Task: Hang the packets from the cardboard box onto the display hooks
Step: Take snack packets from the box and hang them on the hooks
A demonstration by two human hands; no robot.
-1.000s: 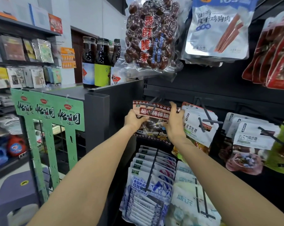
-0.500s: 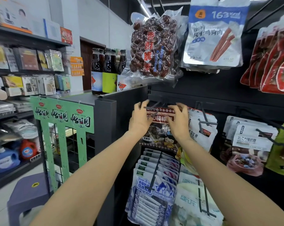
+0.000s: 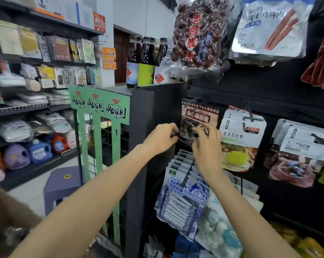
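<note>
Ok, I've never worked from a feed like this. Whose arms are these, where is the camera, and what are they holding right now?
There is no machine here: these are a person's two bare arms, seen from a wide-angle camera worn on their head, looking forward and down. They stand at a dark shop display rack with hooks. The left hand and the right hand both pinch the lower part of a dark brown snack packet with a red label, which hangs against the rack; the hook itself is hard to make out. Beside it hang a white packet with a green band and, below, a row of blue and white packets. To the left stands a green cardboard stand, with dark glass bottles on top of the rack.
</note>
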